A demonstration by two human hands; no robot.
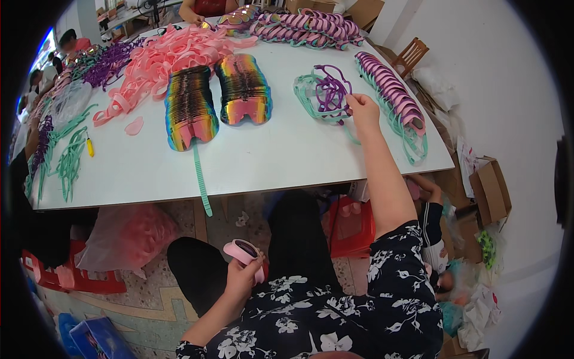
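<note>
Down by my lap, my left hand (241, 276) is closed round a pair of pink goggles (242, 251) with a dark lens. My right hand (363, 112) reaches far over the white table (281, 164) and pinches the edge of a purple plastic goggle frame (330, 90). That frame lies in a loose tangle with teal straps (306, 99). Right of this hand runs a long row of pink goggles (391, 90) with teal straps along one side. Two stacks of mirrored rainbow lenses, one left (192, 107) and one right (245, 90), stand near mid-table.
Behind the lenses spreads a heap of pink soft frames (179, 54). More finished goggles (305, 27) lie at the back. Teal straps (72, 158) and a yellow tool (90, 148) are at the left. Red stools (351, 227) stand under the table; other people sit around it. Cardboard boxes (490, 188) line the right wall.
</note>
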